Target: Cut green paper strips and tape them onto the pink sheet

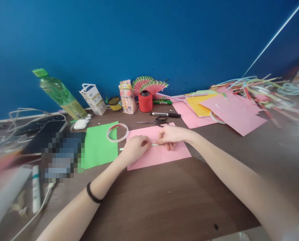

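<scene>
A pink sheet of paper [149, 160] lies flat on the brown table under both my hands. A narrow whitish strip [154, 145], like a piece of tape, runs across it, and its left end sticks out past the sheet's left edge. My left hand [136, 149] has its fingers pinched together on the strip. Closed on the strip's right part is my right hand [171, 135], thumb and forefinger together. To the left, a roll of tape [108, 133] rests partly over a green sheet [99, 150]. Black-handled scissors [149, 122] lie just behind the pink sheet.
Behind stand a green bottle [61, 93], a white carton [94, 99], a small patterned pack [127, 97] and a red thread spool [145, 102]. A black marker [165, 114] lies nearby. Loose pink sheets [235, 110] and several pipe cleaners [270, 93] pile up right. A phone [64, 157] lies left.
</scene>
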The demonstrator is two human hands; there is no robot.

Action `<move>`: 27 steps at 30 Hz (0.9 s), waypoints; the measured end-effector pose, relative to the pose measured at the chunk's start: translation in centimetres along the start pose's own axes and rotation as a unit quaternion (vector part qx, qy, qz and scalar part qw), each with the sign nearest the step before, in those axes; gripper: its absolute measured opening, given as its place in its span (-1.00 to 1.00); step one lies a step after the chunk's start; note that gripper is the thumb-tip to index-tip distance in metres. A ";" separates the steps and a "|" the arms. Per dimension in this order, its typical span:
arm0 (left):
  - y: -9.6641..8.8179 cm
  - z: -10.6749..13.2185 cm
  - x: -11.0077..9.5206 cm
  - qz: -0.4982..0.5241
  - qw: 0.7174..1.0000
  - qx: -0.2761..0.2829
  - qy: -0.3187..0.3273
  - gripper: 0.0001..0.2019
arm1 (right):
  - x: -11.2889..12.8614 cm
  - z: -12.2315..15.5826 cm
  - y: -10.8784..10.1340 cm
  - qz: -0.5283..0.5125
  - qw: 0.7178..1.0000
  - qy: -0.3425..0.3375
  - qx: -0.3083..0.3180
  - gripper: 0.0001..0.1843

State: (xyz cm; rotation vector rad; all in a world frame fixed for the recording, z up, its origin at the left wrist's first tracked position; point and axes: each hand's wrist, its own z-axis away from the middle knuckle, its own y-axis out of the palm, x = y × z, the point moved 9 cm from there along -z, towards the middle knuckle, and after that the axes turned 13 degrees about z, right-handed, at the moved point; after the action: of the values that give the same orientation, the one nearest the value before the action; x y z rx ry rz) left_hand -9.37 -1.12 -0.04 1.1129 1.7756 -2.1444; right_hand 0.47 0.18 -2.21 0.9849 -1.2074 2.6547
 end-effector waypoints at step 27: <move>-0.4 0.3 0.5 -0.024 0.998 -0.037 -0.045 -0.84 | 0.0 0.0 -0.1 0.030 0.999 0.022 -0.021 -0.78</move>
State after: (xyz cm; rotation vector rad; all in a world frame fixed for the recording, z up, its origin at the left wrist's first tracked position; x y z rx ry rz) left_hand -10.05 -1.07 0.03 0.9506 1.8446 -2.1004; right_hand 0.53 0.23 -2.18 0.8936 -1.2977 2.6697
